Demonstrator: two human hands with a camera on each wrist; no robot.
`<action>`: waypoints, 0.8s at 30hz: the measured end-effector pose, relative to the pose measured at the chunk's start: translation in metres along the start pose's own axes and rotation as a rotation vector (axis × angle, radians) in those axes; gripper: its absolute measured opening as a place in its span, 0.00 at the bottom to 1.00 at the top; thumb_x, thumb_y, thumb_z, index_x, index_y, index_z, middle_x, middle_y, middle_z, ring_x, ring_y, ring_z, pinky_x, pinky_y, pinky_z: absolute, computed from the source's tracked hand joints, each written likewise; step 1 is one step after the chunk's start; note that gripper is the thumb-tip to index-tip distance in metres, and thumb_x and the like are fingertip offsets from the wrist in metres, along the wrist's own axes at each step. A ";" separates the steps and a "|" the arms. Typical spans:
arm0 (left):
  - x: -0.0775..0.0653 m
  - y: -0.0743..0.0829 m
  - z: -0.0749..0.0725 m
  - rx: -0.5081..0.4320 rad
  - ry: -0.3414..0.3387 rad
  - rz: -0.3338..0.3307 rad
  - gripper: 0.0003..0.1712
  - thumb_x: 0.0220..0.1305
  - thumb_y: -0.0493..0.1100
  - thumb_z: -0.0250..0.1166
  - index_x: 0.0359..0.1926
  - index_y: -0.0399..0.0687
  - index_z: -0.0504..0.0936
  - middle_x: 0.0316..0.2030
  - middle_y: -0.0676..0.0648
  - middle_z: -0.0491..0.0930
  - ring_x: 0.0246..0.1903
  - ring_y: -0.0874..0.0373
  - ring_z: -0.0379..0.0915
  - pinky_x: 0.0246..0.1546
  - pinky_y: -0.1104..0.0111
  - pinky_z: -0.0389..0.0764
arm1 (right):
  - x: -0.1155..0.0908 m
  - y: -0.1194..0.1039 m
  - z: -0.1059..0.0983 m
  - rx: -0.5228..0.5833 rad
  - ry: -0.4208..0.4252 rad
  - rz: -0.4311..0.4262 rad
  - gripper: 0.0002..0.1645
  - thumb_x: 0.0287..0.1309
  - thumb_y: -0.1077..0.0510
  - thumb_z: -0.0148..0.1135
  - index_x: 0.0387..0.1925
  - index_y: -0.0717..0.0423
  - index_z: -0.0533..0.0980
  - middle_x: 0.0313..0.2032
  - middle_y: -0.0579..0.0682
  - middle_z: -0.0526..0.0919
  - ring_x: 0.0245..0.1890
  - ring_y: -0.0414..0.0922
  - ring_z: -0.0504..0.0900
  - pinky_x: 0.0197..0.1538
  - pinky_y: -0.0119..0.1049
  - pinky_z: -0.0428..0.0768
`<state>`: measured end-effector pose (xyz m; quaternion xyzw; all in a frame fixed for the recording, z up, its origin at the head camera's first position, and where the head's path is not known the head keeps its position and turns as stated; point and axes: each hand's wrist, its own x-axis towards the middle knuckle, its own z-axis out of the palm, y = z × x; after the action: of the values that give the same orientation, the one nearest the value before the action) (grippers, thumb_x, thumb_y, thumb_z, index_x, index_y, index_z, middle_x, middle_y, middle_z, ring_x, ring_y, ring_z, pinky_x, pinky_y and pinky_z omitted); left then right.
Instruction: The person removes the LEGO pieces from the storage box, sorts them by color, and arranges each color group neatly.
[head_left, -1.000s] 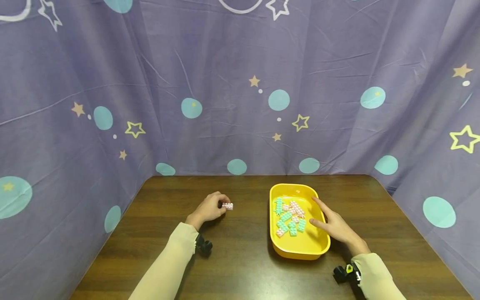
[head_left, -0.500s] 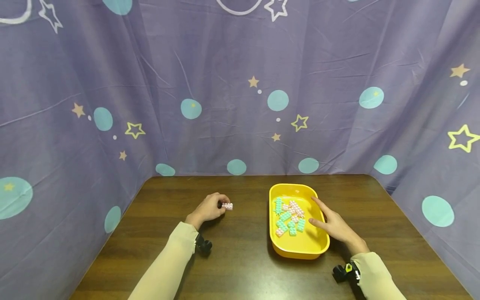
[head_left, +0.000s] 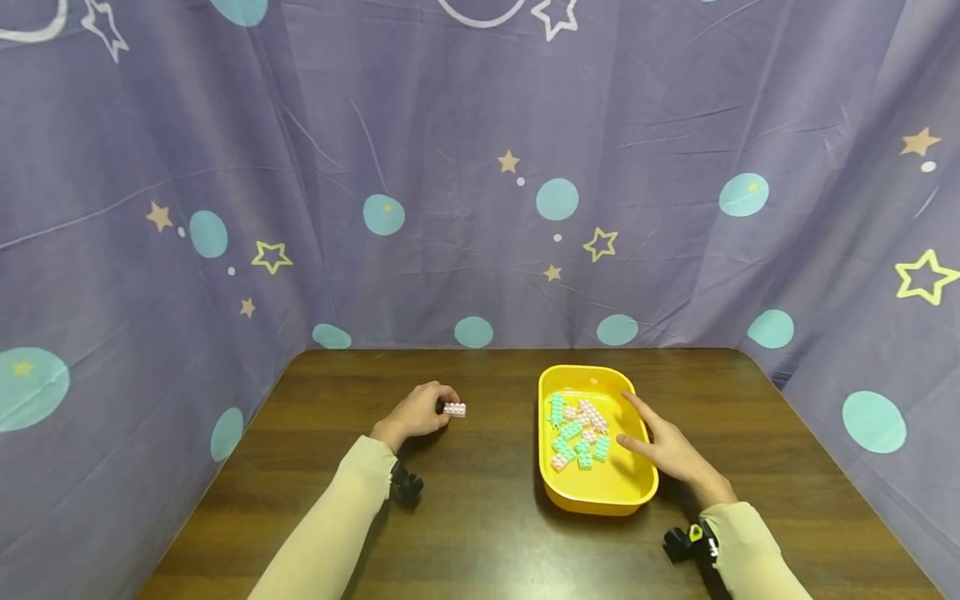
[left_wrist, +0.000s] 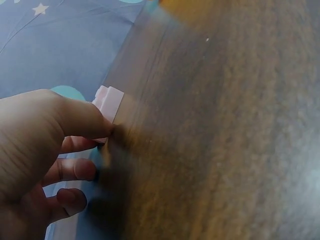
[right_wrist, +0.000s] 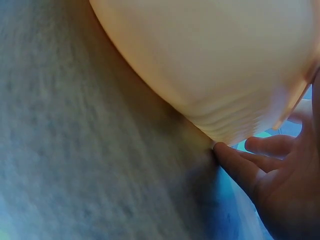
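My left hand (head_left: 417,412) pinches a pink toy building brick (head_left: 455,410) between thumb and fingers, left of the middle of the table. In the left wrist view the pink brick sticks out past the thumb, low by the tabletop; the fingers hide its other end. My right hand (head_left: 670,447) lies spread at the right side of a yellow plastic bin (head_left: 600,504). Its thumb and index finger reach over the rim, while other fingertips (right_wrist: 222,149) meet the outer wall low down in the right wrist view. Mint-green bricks (head_left: 572,431) and pink bricks (head_left: 592,415) lie in the bin.
The dark brown wooden table (head_left: 480,533) carries the bin and both forearms. Behind it and at both sides hangs a purple curtain (head_left: 465,275) printed with stars and dots. A black wrist camera (head_left: 406,485) sits on the left wrist, another wrist camera (head_left: 678,543) on the right.
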<state>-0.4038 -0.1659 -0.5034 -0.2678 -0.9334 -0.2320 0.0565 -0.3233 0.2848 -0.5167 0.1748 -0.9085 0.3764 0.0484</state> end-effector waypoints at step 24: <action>0.034 0.080 -0.015 -0.096 0.060 0.190 0.16 0.61 0.44 0.67 0.51 0.49 0.80 0.48 0.50 0.78 0.32 0.55 0.73 0.36 0.69 0.74 | 0.001 -0.003 -0.003 0.008 -0.015 0.003 0.48 0.61 0.44 0.62 0.75 0.53 0.52 0.69 0.68 0.62 0.65 0.68 0.65 0.63 0.65 0.64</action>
<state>-0.3904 -0.0968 -0.4504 -0.3504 -0.8895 -0.2781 0.0933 -0.3233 0.2842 -0.5120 0.1763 -0.9077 0.3787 0.0404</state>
